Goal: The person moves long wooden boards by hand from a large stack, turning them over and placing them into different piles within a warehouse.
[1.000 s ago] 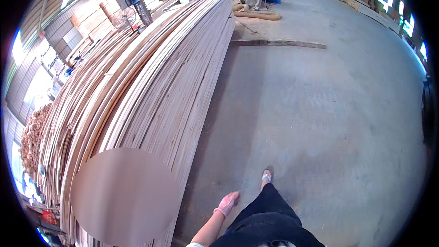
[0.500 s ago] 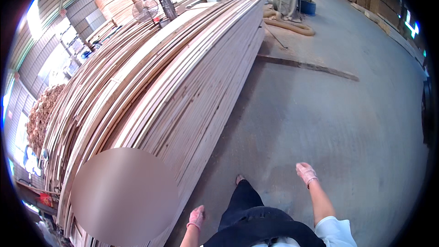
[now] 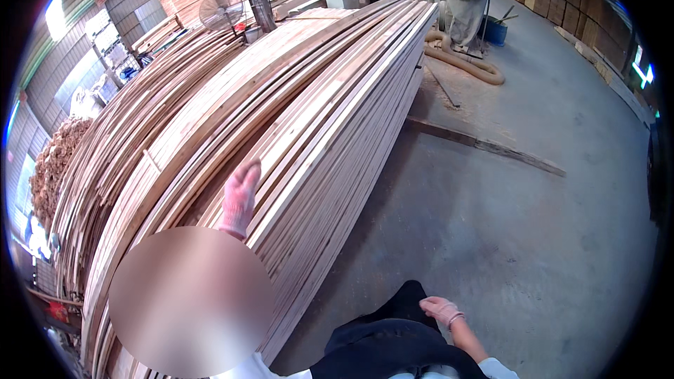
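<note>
My left hand, in a pink knit glove, reaches forward over a long stack of wooden boards on my left. Its fingers extend upward and look open, with nothing visible in them. Whether it touches the boards I cannot tell. Part of its forearm is hidden by a blurred round patch. Low in front of my dark clothing, on the right, my right hand wears a similar glove. Its fingers are loosely bent and hold nothing that I can see. The boards lie lengthwise in several curving layers, pale on their edges.
A wooden beam lies across the grey floor ahead. Beyond it are a ribbed hose, a cloth-draped machine and a blue tub. A fan stands behind the stack; stacked timber lines the far right.
My left hand has risen from beside the stack to over its top. My right hand has swung down and inward toward my body. The stack's far end and the beam appear lower in view.
</note>
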Available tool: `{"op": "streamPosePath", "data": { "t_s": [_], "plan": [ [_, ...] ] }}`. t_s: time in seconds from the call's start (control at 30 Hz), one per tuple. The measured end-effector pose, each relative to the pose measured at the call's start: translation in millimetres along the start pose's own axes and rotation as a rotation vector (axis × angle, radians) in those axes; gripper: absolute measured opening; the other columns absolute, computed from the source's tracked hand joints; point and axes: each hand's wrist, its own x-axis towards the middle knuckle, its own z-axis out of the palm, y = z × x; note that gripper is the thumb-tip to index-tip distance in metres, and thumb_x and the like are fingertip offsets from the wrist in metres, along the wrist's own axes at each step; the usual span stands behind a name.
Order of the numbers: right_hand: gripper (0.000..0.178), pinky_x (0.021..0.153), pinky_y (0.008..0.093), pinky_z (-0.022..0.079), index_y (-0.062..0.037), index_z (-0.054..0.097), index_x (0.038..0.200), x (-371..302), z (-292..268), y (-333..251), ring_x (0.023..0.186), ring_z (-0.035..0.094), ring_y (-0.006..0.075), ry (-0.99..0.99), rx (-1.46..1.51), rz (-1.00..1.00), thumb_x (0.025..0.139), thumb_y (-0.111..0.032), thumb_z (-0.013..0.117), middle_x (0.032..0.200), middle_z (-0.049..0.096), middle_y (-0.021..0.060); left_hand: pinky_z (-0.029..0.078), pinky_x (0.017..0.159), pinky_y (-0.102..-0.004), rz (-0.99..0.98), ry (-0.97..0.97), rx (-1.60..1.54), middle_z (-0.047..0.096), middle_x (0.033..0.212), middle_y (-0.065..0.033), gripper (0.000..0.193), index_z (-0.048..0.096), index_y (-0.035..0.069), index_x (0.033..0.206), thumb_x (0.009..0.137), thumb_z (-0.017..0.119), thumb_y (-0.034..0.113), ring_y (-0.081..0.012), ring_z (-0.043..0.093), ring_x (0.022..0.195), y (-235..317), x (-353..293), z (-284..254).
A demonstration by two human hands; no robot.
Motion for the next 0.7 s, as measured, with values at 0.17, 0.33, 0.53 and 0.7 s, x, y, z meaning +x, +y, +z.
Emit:
{"op": "streamPosePath", "data": {
  "t_s": [0.17, 0.33, 0.53, 0.7],
  "plan": [
    [0.037, 0.065, 0.0239, 0.046, -0.0030, 0.064, 0.109, 104, -115, -9, 0.072, 0.056, 0.0092, 0.125, 0.147, 0.094, 0.088, -0.033, 0.063, 0.085, 0.064, 0.0010, 0.046, 0.075, -0.0294, -0.029, 0.202, -0.364, 0.054, 0.081, -0.0025, 0.026, 0.056, 0.011, 0.084, 0.088, 0.064, 0.036, -0.0140, 0.051, 0.078, -19, 202, 67],
    [0.032, 0.064, 0.0247, 0.046, -0.0055, 0.065, 0.109, 173, -240, -169, 0.072, 0.057, 0.0098, 0.220, 0.108, -0.070, 0.088, -0.030, 0.064, 0.086, 0.064, 0.0005, 0.039, 0.102, -0.0440, -0.434, 0.468, -0.797, 0.010, 0.155, -0.0150, 0.106, 0.005, 0.007, 0.150, 0.079, 0.061, 0.062, -0.0295, 0.034, 0.132, -62, 350, 116],
    [0.033, 0.082, 0.0336, 0.050, -0.0109, 0.065, 0.110, 248, -343, -415, 0.093, 0.065, 0.0222, 0.431, -0.366, -0.574, 0.086, -0.032, 0.064, 0.103, 0.068, 0.0089, 0.033, 0.107, -0.0431, -0.529, 0.804, -0.873, 0.007, 0.157, -0.0138, 0.089, 0.007, 0.012, 0.150, 0.087, 0.057, 0.051, -0.0326, 0.024, 0.139, -111, 472, 160],
    [0.032, 0.085, 0.0367, 0.050, -0.0060, 0.065, 0.107, 342, -369, -546, 0.096, 0.064, 0.0286, 0.374, -0.270, -0.987, 0.080, -0.023, 0.069, 0.103, 0.066, 0.0148, 0.020, 0.115, -0.0389, -0.681, 1.080, -0.969, 0.014, 0.157, -0.0066, 0.085, 0.012, 0.013, 0.150, 0.087, 0.049, 0.057, -0.0217, 0.021, 0.142, -113, 551, 209]
  ]
}}
